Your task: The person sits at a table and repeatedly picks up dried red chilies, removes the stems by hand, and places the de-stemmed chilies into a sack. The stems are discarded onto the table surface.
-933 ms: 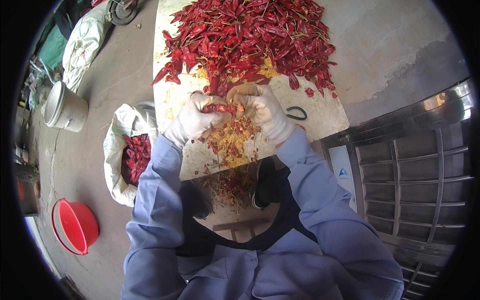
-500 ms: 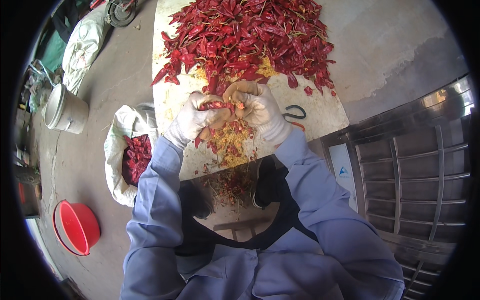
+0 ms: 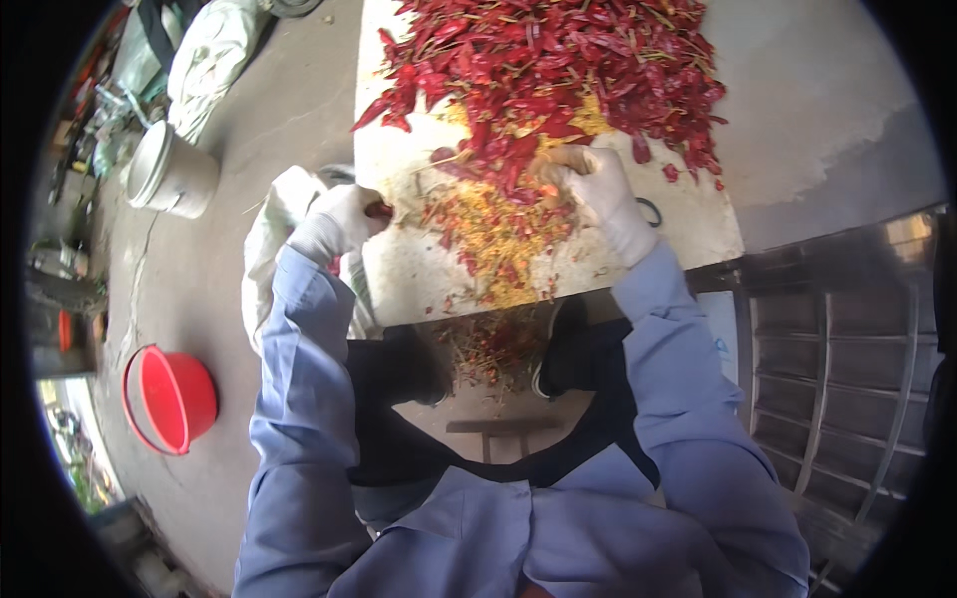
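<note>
A heap of dried red chili peppers (image 3: 558, 80) covers the far part of a pale board (image 3: 399, 284). Yellow seeds (image 3: 503, 249) and red scraps lie scattered nearer to me. My left hand (image 3: 339, 221), in a white glove, is closed on a dark red chili pepper (image 3: 379, 211) at the board's left edge, over the mouth of a white sack (image 3: 261, 274). My gloved right hand (image 3: 601, 194) is over the board at the near right side of the heap, its fingers curled together. Whatever might be between those fingers is hidden.
A red bucket (image 3: 181, 401) and a whitish bucket (image 3: 184, 179) stand on the floor to the left. Bent dark handles (image 3: 649, 210) show beside my right wrist. A metal grille (image 3: 827, 349) is at the right. Stems and scraps (image 3: 486, 354) lie between my feet.
My hands were together around a chili pepper over the seeds and have parted. The left has moved left to the sack with a pepper; the right has moved right. The whole view has shifted.
</note>
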The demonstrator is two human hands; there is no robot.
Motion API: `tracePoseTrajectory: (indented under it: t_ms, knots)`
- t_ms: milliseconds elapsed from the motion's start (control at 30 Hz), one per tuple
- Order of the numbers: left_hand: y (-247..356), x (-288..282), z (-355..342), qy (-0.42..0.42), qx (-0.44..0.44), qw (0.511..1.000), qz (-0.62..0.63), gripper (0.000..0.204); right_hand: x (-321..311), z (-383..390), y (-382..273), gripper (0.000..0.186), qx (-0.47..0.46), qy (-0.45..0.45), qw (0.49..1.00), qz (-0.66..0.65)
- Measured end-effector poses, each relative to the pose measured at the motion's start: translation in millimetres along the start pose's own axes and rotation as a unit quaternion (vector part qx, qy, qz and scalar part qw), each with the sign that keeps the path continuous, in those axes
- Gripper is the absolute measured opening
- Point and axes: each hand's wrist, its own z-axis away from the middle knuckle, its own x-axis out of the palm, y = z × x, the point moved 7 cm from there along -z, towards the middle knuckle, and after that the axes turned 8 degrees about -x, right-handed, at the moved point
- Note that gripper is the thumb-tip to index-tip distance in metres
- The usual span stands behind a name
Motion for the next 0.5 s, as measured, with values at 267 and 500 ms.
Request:
tracePoseTrajectory:
  t_ms: [267,500]
  knots:
    - [-168,-29,56,0.041,-0.209,0.977,0.017,0.062,17,13,34,0.019,-0.02,-0.23,0.866,0.443]
    - [-132,-48,26,0.133,-0.21,0.969,0.01,0.026,-23,9,26,0.021,-0.02,-0.195,0.783,0.59]
